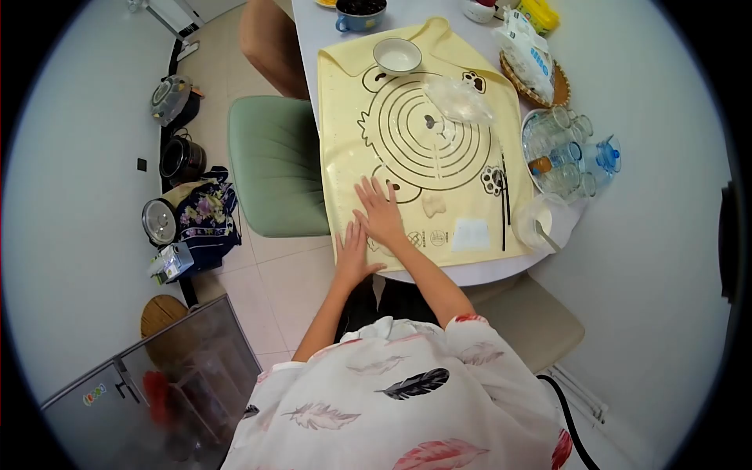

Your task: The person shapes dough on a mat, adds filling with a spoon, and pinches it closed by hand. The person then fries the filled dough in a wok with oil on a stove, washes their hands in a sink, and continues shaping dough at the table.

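Note:
My left hand [352,257] lies flat near the front left corner of a cream mat [345,117] printed with a bear face and rings. Just ahead of it, my right hand [381,215] rests palm down with its fingers spread. Neither hand visibly grips anything; whatever may be under the palms is hidden. A small pale lump like dough [433,205] sits right of my right hand. Beyond that is a whitish square sheet [471,235]. Two dark chopsticks [504,207] lie along the mat's right side. A clear plastic bag [460,100] and a white bowl [397,56] are farther up.
At the table's right edge stand a tub [533,221] with a utensil, a tray of glasses [533,168], a blue-lidded jug [607,157] and a basket [562,88] holding a bag. A green chair [274,164] is left; another person's leg [270,47] shows behind it.

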### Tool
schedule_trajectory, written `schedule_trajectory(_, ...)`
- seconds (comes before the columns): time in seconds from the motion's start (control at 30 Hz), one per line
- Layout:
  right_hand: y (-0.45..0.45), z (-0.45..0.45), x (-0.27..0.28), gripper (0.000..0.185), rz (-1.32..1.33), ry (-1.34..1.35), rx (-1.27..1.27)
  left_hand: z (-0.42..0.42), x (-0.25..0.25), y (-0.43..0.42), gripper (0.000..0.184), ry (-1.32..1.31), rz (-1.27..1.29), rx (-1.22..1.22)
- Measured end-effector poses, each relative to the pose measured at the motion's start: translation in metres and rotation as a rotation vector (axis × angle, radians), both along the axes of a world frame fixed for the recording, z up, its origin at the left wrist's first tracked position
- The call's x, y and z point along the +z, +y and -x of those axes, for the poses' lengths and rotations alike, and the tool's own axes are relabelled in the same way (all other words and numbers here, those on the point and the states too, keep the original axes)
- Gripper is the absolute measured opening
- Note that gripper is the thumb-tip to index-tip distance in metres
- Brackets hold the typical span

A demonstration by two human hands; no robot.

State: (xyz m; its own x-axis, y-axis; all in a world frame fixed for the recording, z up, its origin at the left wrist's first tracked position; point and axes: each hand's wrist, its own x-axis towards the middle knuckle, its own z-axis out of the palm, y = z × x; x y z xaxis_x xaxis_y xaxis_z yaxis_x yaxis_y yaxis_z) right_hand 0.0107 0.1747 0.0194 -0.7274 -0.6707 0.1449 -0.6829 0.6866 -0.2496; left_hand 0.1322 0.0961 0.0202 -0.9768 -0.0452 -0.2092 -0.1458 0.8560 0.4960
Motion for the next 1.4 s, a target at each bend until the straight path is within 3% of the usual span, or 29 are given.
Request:
schedule_trajectory(0.23, -0.002, 0.011, -0.007, 0.058, 0.056, -0.048, -0.037, -0.001, -0.004, -0.002, 0.117, 0.023, -0.035, -0.002)
schedule_trajectory(0.3, -0.004, 0.023, -0.001, 0.058, 0.329, -0.065, -0.246, 0.001, -0.004, -0.002, 0.116, 0.017, -0.028, -0.004)
schedule_trajectory(0.37, 0.001, 0.026, 0.005, 0.057, 0.262, -0.005, -0.217, -0.002, -0.004, -0.001, 0.116, 0.004, -0.023, 0.001)
schedule_trajectory(0.43, 0.004, 0.024, 0.009, 0.055, 0.032, 0.030, -0.008, -0.002, -0.004, -0.001, 0.115, 0.034, -0.017, -0.007)
schedule_trajectory(0.63, 0.005, 0.018, -0.006, 0.054, 0.028, 0.034, -0.015, -0.002, -0.002, -0.001, 0.113, 0.064, -0.019, 0.004)
schedule_trajectory(0.77, -0.004, 0.013, 0.012, 0.054, 0.042, -0.009, -0.175, -0.002, -0.004, -0.002, 0.115, 0.050, -0.031, -0.007)
schedule_trajectory(1.0, -0.005, -0.011, -0.011, 0.056, -0.072, 0.066, -0.133, -0.009, -0.008, -0.001, 0.117, 0.111, 0.000, 0.002)
schedule_trajectory(1.17, -0.008, -0.019, 0.008, 0.057, -0.105, 0.105, -0.159, -0.005, -0.009, -0.001, 0.119, 0.094, -0.014, 0.012)
schedule_trajectory(1.33, -0.005, -0.020, -0.006, 0.058, -0.030, 0.126, -0.064, -0.006, -0.004, -0.001, 0.119, 0.072, -0.055, 0.011)
schedule_trajectory(1.4, 0.004, -0.021, 0.007, 0.058, 0.083, 0.051, -0.145, -0.001, -0.006, -0.003, 0.118, 0.086, -0.051, 0.005)
